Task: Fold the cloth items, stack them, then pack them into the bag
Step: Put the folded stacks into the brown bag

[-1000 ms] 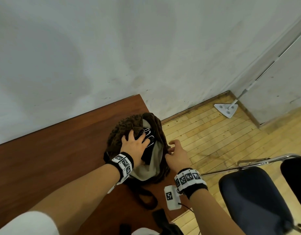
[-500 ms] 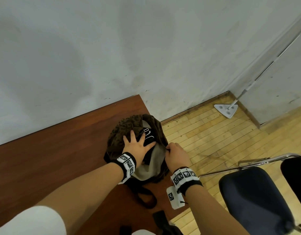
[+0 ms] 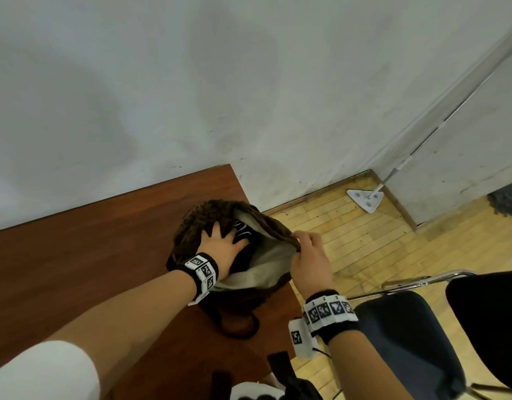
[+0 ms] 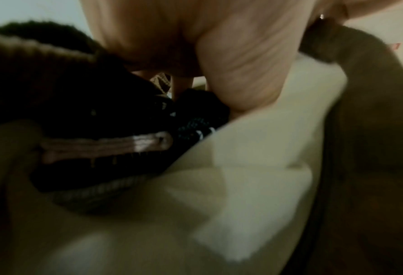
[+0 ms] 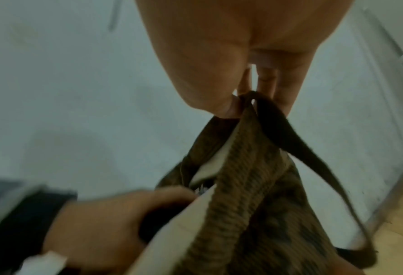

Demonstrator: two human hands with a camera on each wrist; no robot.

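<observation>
On the desk, the left hand is pressing the dark folded clothes into the brown bag with spread fingers. The right hand is pinching the rim; it should be lifting it high, so the stack slides in flat.

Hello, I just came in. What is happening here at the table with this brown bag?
A person is packing folded cloth items into a brown bag that sits at the corner of a wooden table. The left hand lies flat on the dark folded cloth in the bag's mouth, pressing it in. The right hand pinches the bag's rim and lifts it, holding the mouth open. The pale lining shows inside.
</observation>
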